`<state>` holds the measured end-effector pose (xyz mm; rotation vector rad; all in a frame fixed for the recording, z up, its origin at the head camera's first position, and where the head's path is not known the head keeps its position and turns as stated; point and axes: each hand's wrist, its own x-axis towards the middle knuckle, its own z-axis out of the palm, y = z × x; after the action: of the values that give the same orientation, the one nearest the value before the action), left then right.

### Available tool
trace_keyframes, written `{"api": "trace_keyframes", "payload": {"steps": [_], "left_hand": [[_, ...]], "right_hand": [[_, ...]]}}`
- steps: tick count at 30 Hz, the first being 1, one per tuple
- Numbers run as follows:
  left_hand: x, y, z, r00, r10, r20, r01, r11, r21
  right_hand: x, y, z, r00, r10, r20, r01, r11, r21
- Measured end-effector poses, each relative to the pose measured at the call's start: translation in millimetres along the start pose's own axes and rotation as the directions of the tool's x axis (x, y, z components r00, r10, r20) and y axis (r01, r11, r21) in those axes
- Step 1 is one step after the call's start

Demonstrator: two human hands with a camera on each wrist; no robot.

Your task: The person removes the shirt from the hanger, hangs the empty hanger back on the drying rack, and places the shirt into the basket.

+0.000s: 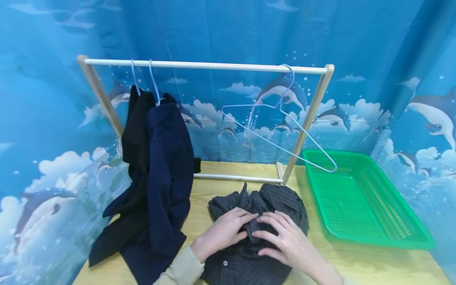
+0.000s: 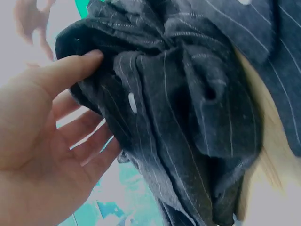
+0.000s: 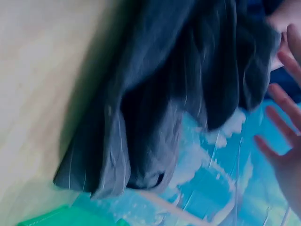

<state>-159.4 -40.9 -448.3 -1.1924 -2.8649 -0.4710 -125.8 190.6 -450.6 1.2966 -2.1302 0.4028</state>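
Note:
A dark pinstriped button shirt (image 1: 249, 265) lies bunched on the table in front of me, with white buttons showing on its placket. My left hand (image 1: 228, 229) is at the left of the bundle; in the left wrist view its thumb lies over a fold of the shirt (image 2: 160, 103) with the fingers behind, pinching the cloth. My right hand (image 1: 285, 239) is over the right part of the shirt, fingers spread and slightly bent. In the right wrist view, the right hand (image 3: 287, 122) shows parted fingers beside the hanging folds, with nothing between them.
Behind the shirt stands a rack with a white rail (image 1: 213, 65) and wooden posts. A bare light-blue hanger (image 1: 281, 105) hangs at its right. Black (image 1: 137, 138) and navy garments (image 1: 167, 158) hang at the left, trailing onto the table. A green basket (image 1: 320, 198) sits right.

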Motion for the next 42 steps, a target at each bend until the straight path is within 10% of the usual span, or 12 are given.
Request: {"api": "trace_keyframes", "payload": {"steps": [6,12,19,26,36,42], "left_hand": [[-1.3,-4.8,0.0,1.000,-0.018,0.020,0.019,0.999,-0.049],[1.2,-4.3,0.5,1.000,-0.025,0.010,0.026,0.999,-0.031],[1.4,-1.7,3.1,1.000,0.001,-0.020,-0.001,1.000,-0.014],[5.3,-3.3,-4.2,0.998,-0.014,-0.055,0.016,1.000,0.025],[9.7,-1.9,-18.0,0.950,-0.199,-0.240,0.205,0.979,0.001],[14.3,11.4,-5.7,0.927,-0.342,-0.153,0.332,0.939,-0.088]], "right_hand": [[-11,-30,7.4,0.959,-0.168,0.228,0.163,0.986,0.041],[-22,-35,16.7,0.902,-0.122,0.415,0.136,0.991,-0.004],[-12,-40,22.0,0.954,-0.101,0.283,0.132,0.987,-0.092],[29,-3,-4.5,0.987,0.159,0.009,-0.157,0.982,-0.106],[60,59,15.9,0.822,0.545,0.167,-0.492,0.827,-0.273],[53,59,38.1,0.713,0.634,0.300,-0.539,0.769,-0.343]]}}
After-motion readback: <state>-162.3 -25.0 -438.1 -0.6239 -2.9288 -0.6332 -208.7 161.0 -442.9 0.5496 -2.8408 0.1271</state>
